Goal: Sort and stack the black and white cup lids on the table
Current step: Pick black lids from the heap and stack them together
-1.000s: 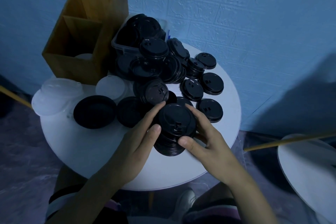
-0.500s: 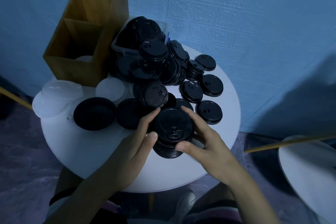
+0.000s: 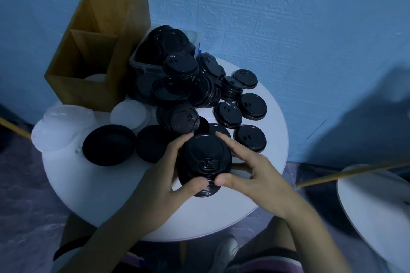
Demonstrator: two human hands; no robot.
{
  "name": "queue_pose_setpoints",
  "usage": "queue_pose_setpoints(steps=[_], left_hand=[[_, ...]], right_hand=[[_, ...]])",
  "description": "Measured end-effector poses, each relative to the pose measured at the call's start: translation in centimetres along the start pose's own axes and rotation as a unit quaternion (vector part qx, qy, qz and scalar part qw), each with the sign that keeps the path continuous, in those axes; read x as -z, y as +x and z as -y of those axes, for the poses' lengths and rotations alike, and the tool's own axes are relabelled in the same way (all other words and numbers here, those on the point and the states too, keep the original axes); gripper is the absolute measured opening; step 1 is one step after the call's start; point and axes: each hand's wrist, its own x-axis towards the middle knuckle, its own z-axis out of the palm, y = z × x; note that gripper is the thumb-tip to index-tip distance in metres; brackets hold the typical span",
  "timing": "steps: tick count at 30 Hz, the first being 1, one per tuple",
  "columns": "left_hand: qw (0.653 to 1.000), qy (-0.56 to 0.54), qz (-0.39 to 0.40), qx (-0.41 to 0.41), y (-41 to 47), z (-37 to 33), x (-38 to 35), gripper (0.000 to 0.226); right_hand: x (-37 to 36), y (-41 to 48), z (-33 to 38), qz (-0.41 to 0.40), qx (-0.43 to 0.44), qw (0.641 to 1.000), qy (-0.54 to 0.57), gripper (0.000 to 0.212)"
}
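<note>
A stack of black cup lids (image 3: 205,157) stands near the front of the round white table (image 3: 106,193). My left hand (image 3: 164,179) grips its left side, thumb at the front, fingers curled round the back. My right hand (image 3: 248,168) grips the right side the same way, and the two thumbs nearly meet at the front. Loose black lids (image 3: 228,114) lie flat behind the stack, and a heap of black lids (image 3: 182,86) rises further back. White lids (image 3: 128,113) and a clear white pile (image 3: 60,126) sit at the left.
A wooden two-compartment box (image 3: 88,57) stands at the back left, with a white lid inside. A clear plastic tub (image 3: 144,64) full of black lids is next to it. Two upturned black lids (image 3: 108,146) lie left of my hands. A second white table (image 3: 377,206) is at the right.
Both hands have closed tighter round the stack; the thumbs have come together at its front. The stack stays in about the same spot on the table.
</note>
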Motion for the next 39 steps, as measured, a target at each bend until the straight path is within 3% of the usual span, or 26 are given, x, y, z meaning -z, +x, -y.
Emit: queue_pose_setpoints(steps=[2, 4, 6, 8, 11, 13, 21, 25, 28, 31, 39], left_hand=[[1.0, -0.005, -0.007, -0.001, 0.0, 0.1, -0.2, 0.079], [1.0, -0.005, -0.013, -0.004, 0.0, 0.0, -0.3, 0.078], [1.0, -0.004, -0.019, -0.007, -0.1, 0.1, -0.5, 0.077], [1.0, -0.007, -0.023, -0.005, -0.1, 0.1, -0.6, 0.078], [1.0, -0.007, -0.027, -0.002, -0.2, 0.2, -0.6, 0.079], [1.0, -0.008, -0.029, 0.001, -0.1, 0.2, -0.6, 0.08], [1.0, -0.009, -0.027, 0.014, 0.0, 0.3, -0.5, 0.081], [0.999, -0.017, -0.026, 0.016, 0.1, 0.6, -0.5, 0.082], [0.999, -0.026, -0.027, 0.011, 0.1, 0.6, -0.5, 0.08], [0.999, -0.026, -0.029, 0.005, -0.1, 0.6, -0.4, 0.08], [0.999, -0.01, -0.05, -0.006, -1.3, 0.9, 1.2, 0.074]], right_hand=[[1.8, 0.6, 0.0, -0.04, -0.013, 0.999, 0.0, 0.066], [3.9, 2.0, -0.4, -0.156, -0.017, 0.988, 0.0, 0.04], [6.1, 4.1, -1.6, -0.274, -0.015, 0.953, -0.126, 0.015], [8.2, 6.5, -2.8, -0.305, -0.037, 0.919, -0.247, 0.021], [10.0, 9.8, -4.3, -0.228, -0.099, 0.916, -0.316, 0.06], [10.4, 11.1, -5.2, -0.198, -0.122, 0.923, -0.305, 0.071], [10.6, 8.5, -2.3, -0.272, -0.09, 0.937, -0.201, 0.048], [5.8, 3.9, 3.3, -0.123, -0.004, 0.989, -0.078, 0.058], [1.6, 1.8, 4.9, -0.02, 0.044, 0.988, -0.148, 0.068], [0.5, 1.4, 5.0, -0.012, 0.048, 0.971, -0.233, 0.071], [-0.5, 1.8, 5.8, 0.055, 0.036, 0.97, -0.235, 0.067]])
